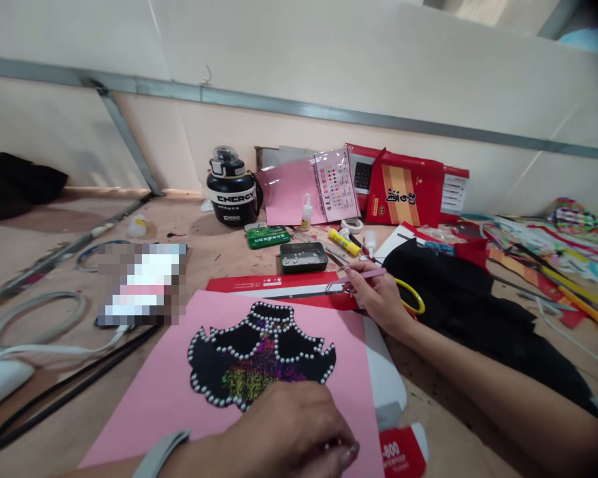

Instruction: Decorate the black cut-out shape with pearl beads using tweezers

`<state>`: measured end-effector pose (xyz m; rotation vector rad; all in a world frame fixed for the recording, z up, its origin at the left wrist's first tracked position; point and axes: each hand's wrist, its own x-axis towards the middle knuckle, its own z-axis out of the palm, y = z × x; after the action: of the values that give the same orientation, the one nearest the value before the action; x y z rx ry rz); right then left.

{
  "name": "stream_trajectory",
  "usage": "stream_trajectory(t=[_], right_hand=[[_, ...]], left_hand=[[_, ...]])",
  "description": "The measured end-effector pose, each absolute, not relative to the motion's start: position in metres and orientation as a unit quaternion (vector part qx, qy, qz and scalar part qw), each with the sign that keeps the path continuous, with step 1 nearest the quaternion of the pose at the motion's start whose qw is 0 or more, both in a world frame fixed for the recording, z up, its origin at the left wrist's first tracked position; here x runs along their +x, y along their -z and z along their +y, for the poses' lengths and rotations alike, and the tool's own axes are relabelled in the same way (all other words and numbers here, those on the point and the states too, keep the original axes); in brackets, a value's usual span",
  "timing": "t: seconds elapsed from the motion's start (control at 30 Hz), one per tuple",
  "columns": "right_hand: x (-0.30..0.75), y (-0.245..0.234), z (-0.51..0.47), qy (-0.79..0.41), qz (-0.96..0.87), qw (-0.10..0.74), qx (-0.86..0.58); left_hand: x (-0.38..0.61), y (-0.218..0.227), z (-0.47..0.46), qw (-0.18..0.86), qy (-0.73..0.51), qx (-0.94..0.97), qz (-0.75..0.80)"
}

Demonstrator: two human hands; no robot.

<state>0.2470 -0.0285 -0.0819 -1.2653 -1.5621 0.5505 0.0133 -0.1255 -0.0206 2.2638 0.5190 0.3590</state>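
On a sheet of pink paper (144,392) lies a black cut-out shape (214,365), edged with white pearl-like beads and marked with yellow, pink and purple glitter. My left hand (289,431) rests over the lower part of the cut-out, fingers curled inward; whatever is in them is hidden. Beyond the paper's right far corner, my right hand (376,295) pinches a slim pink stick-like tool (366,274), its tip pointing left over a red and white packet (289,284). Just past that packet stands an open dark tin (303,257) containing small pale bits.
A phone (142,285) with a cable lies left. Behind are a black bottle (232,192), a green tin (268,236), a glue stick (343,242) and a red packet (403,189). Black cloth (443,292), yellow-handled scissors (412,297) and coloured strips (553,265) lie right.
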Motion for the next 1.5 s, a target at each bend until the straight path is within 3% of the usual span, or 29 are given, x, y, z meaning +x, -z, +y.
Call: stream_trajectory(t=[0.6,0.7,0.9,1.07,1.33,1.5], right_hand=[[0.247,0.079,-0.032,-0.181,-0.694,0.477,-0.508],[0.247,0.079,-0.03,-0.189,-0.689,0.479,-0.51],[0.238,0.061,-0.039,-0.225,-0.652,0.538,-0.486],[0.225,0.038,-0.069,-0.162,-0.693,0.573,-0.407],[0.22,0.028,-0.091,0.039,-0.878,0.459,-0.127],[0.222,0.016,-0.102,0.087,-0.929,0.338,-0.124]], left_hand=[[0.015,0.026,-0.121,0.418,-0.151,0.867,0.223],[0.013,0.028,-0.118,0.477,-0.189,0.817,0.263],[0.015,0.03,-0.101,0.732,-0.249,0.504,0.387],[0.013,0.029,-0.088,0.81,-0.282,0.331,0.395],[0.011,0.032,-0.092,0.85,-0.284,0.295,0.332],[0.014,0.026,-0.093,0.826,-0.311,0.298,0.363]])
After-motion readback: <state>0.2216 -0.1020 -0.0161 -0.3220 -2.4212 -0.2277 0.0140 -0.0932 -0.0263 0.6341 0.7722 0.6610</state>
